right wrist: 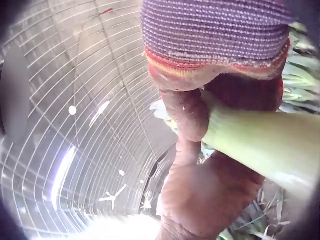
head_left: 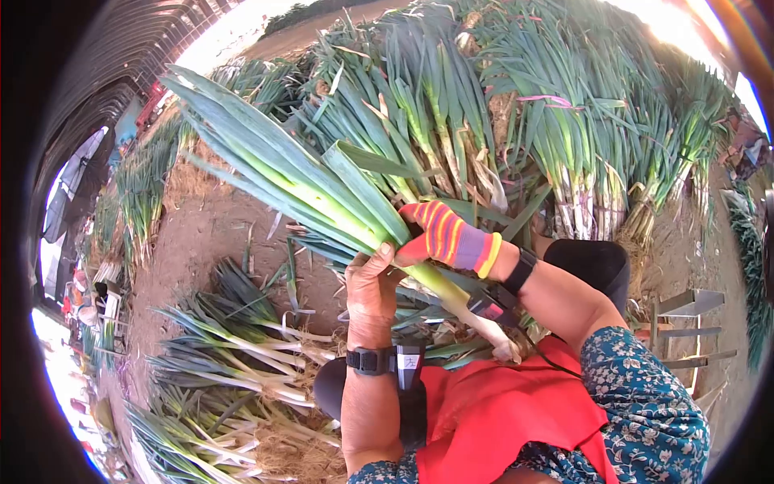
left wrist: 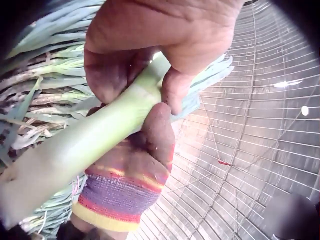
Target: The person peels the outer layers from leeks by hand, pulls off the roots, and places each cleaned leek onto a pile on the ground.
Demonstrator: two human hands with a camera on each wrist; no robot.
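A large leek (head_left: 322, 189) lies diagonally across the head view, its green leaves at the upper left and its pale root end (head_left: 505, 349) above the red apron. The bare left hand (head_left: 372, 286) grips it from below where leaves meet stalk, thumb on the stalk. Beside it the right hand (head_left: 453, 238), in a striped glove, curls round the same part from above. In the left wrist view the stalk (left wrist: 75, 140) runs between the left hand (left wrist: 160, 35) and the gloved hand (left wrist: 125, 180). The right wrist view shows the gloved thumb (right wrist: 187, 112) against the stalk (right wrist: 265, 145).
Tied bundles of leeks (head_left: 564, 145) stand across the back. Loose leeks with roots (head_left: 242, 363) lie in a pile on the ground at the lower left. A metal stand (head_left: 692, 303) is at the right. Bare soil (head_left: 201, 242) shows at the left.
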